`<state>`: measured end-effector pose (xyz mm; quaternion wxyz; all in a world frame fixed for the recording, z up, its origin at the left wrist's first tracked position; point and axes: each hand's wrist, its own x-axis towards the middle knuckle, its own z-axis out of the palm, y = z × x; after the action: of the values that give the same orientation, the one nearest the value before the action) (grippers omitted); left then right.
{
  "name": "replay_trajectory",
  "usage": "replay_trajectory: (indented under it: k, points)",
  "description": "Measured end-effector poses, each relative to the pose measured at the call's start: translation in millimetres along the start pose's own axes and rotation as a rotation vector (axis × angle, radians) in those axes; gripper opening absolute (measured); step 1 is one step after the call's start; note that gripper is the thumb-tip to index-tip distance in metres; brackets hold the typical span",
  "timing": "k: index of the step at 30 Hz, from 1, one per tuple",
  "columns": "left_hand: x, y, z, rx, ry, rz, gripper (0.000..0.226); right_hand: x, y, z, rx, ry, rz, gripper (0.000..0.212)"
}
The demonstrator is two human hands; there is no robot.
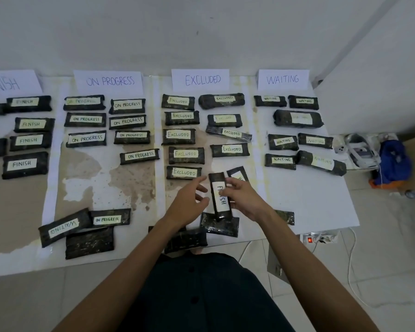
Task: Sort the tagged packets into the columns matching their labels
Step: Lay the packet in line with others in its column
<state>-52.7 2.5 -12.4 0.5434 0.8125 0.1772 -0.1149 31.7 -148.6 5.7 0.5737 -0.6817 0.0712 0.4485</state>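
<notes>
FINISH packet [220,195] gripped by right hand [243,198], fingers over its right edge. Left hand [189,202] just left of it, fingers loose, holding nothing. Second packet [237,174] half hidden beyond right fingers. Unlabelled packets [219,226] under the wrists. EXCLUDED packet [184,172] just beyond left fingertips.

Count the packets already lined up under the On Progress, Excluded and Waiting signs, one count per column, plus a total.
On Progress packets: 7
Excluded packets: 9
Waiting packets: 7
Total: 23
Not counted: the tilted packet beside the right hand.
</notes>
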Motion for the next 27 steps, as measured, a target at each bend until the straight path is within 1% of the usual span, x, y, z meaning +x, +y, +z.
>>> replay_trajectory:
  k: [2, 3, 5, 7, 9, 11, 13, 16, 18, 20, 24, 27]
  points:
    - [-2.5, 0.1, 0.3, -0.073, 0.031, -0.030, 0.058, 1.5, -1.0, 3.9, -0.149, -0.007, -0.018, 0.033]
    - [-3.5, -0.3, -0.5, -0.150, 0.051, -0.060, 0.057, 2.1, -1.6, 6.9, -0.233, -0.020, -0.040, 0.033]
    - [-5.4, -3.0, -4.2, -0.307, 0.102, -0.125, 0.051, 2.9, -2.2, 15.8, -0.347, -0.051, -0.093, 0.031]
    - [-6.7, -6.7, -11.6, -0.363, 0.166, -0.163, 0.041, 3.3, -3.4, 28.8, -0.448, -0.046, -0.166, 0.033]
    - [-8.7, -11.1, -22.8, -0.396, 0.232, -0.195, 0.035, 4.2, -4.7, 44.8, -0.589, -0.006, -0.279, 0.045]
    - [-12.3, -15.8, -36.7, -0.457, 0.302, -0.248, 0.034, 7.7, -4.1, 62.0, -0.774, 0.023, -0.425, 0.055]
    - [-17.9, -22.5, -52.3, -0.495, 0.362, -0.276, 0.033, 11.5, -3.6, 80.6, -0.931, 0.028, -0.550, 0.057]
    - [-30.0, -34.8, -75.4, -0.526, 0.408, -0.283, 0.029, 18.6, -4.8, 108.8, -1.122, 0.031, -0.686, 0.058]
    - [-38.2, -44.2, -91.8, -0.529, 0.448, -0.286, 0.026, 25.1, -7.9, 129.8, -1.237, 0.049, -0.750, 0.058]
    - [-46.4, -56.6, -112.8, -0.503, 0.493, -0.296, 0.029, 33.0, -13.5, 155.1, -1.300, 0.044, -0.771, 0.057]
    - [-68.7, -93.1, -168.2, -0.370, 0.579, -0.319, 0.032, 52.5, -27.0, 218.4, -1.321, -0.057, -0.773, 0.057]
    - [-91.2, -128.0, -214.9, -0.228, 0.678, -0.330, 0.032, 72.1, -34.7, 275.5, -1.353, -0.135, -0.804, 0.051]
